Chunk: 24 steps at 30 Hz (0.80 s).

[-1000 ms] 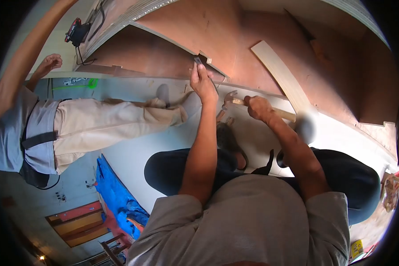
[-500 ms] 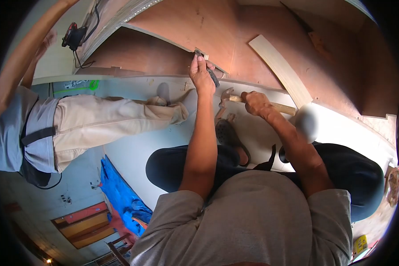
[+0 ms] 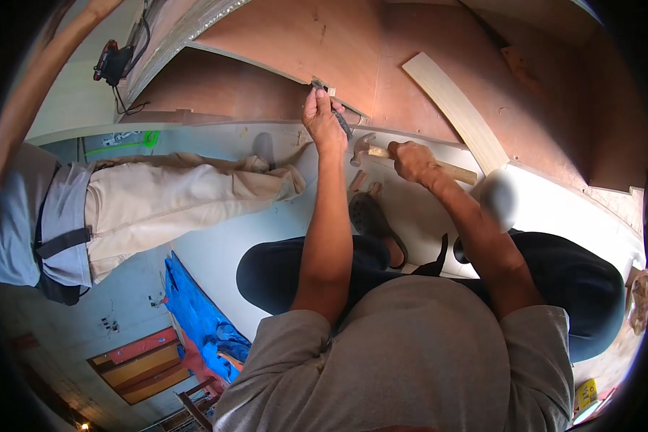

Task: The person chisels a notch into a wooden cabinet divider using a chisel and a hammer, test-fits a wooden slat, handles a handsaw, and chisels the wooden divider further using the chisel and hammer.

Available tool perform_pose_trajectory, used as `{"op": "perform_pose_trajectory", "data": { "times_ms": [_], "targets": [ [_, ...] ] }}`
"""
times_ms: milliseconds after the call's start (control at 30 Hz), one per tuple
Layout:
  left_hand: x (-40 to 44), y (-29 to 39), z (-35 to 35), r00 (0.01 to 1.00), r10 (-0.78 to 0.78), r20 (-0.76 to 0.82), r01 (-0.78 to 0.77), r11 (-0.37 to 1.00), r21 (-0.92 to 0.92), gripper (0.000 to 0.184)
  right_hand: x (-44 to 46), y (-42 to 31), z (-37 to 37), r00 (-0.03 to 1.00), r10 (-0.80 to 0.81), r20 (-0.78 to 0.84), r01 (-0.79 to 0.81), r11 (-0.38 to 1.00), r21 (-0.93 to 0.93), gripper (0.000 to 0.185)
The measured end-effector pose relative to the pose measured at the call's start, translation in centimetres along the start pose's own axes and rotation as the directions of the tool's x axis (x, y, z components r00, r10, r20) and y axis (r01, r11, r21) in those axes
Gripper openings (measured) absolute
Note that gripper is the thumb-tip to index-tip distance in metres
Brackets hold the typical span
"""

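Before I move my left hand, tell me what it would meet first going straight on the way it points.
Most likely the notched edge of the wooden panel, just ahead of your left hand and the dark tool it holds; I can't tell whether the tool touches the wood.

Hammer (image 3: pixel 379 152): metal head, bare wooden handle. Slim tool (image 3: pixel 343 124): dark, matt (material hard to tell). Curved strip (image 3: pixel 455 111): pale wood, smooth. Cabinet panel (image 3: pixel 302 36): reddish-brown wood, matt. Tarp (image 3: pixel 201 313): crumpled blue plastic.
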<state>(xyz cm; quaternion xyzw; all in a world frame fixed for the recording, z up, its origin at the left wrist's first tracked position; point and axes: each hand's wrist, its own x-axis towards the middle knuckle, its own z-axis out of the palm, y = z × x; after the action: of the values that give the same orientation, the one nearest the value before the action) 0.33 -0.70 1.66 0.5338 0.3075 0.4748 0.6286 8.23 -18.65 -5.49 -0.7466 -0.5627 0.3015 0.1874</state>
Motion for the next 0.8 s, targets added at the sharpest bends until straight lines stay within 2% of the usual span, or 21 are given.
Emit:
{"op": "perform_pose_trajectory", "data": {
  "times_ms": [67, 200, 300, 367, 400, 467, 500, 533, 700, 733, 767, 800],
  "targets": [
    [-0.4, 1.3, 0.7, 0.994, -0.053, -0.095, 0.057, 0.998, 0.038, 0.02, 0.3, 0.3, -0.1, 0.998, 0.033, -0.057, -0.028, 0.997, 0.077, 0.025],
    [-0.3, 1.1, -0.1, 0.997, -0.067, -0.051, 0.067, 0.998, 0.014, 0.021, 0.4, 0.7, -0.1, 0.994, 0.09, -0.058, -0.084, 0.991, 0.105, 0.026],
    [0.0, 0.8, 0.1, 0.997, -0.022, -0.073, 0.026, 0.998, 0.056, 0.017, 0.1, 1.1, 0.0, 0.99, 0.137, -0.031, -0.131, 0.981, 0.141, 0.027],
    [0.3, 0.2, -0.4, 0.998, 0.068, 0.001, -0.068, 0.995, 0.066, 0.017, 0.1, 1.8, 1.0, 0.995, 0.085, -0.044, -0.079, 0.988, 0.132, 0.027],
    [0.3, 0.3, -0.2, 0.998, 0.065, 0.0, -0.065, 0.996, 0.069, 0.017, 0.1, 1.8, 0.7, 0.995, 0.086, -0.041, -0.08, 0.988, 0.134, 0.027],
    [0.2, 0.1, 0.4, 0.994, 0.082, -0.066, -0.077, 0.994, 0.079, 0.019, -0.1, 2.2, 0.2, 0.993, 0.088, -0.073, -0.077, 0.987, 0.142, 0.027],
    [0.2, -0.1, 0.3, 0.995, 0.08, -0.068, -0.074, 0.994, 0.086, 0.019, 0.1, 2.5, 0.0, 0.994, 0.087, -0.068, -0.076, 0.986, 0.146, 0.027],
    [0.3, -0.2, -0.1, 0.996, 0.085, -0.03, -0.082, 0.993, 0.079, 0.019, 0.6, 3.1, -0.3, 0.984, 0.111, -0.14, -0.089, 0.985, 0.149, 0.026],
    [-0.1, 0.0, 0.0, 0.994, 0.106, 0.015, -0.107, 0.993, 0.044, 0.02, 0.8, 6.1, -5.3, 0.854, 0.302, -0.424, -0.251, 0.952, 0.172, 0.024],
    [-0.2, 0.2, 0.1, 0.994, 0.112, -0.019, -0.109, 0.985, 0.131, 0.02, 0.8, 7.6, -5.9, 0.821, 0.334, -0.462, -0.275, 0.942, 0.192, 0.026],
    [-0.4, 0.2, 0.2, 0.992, 0.116, -0.05, -0.102, 0.97, 0.219, 0.02, 1.0, 9.2, -6.5, 0.784, 0.408, -0.468, -0.366, 0.913, 0.182, 0.028],
    [-0.6, 0.2, 0.3, 0.992, 0.114, -0.047, -0.101, 0.97, 0.222, 0.02, 1.5, 11.0, -6.7, 0.743, 0.478, -0.468, -0.453, 0.874, 0.172, 0.031]
  ]
}}
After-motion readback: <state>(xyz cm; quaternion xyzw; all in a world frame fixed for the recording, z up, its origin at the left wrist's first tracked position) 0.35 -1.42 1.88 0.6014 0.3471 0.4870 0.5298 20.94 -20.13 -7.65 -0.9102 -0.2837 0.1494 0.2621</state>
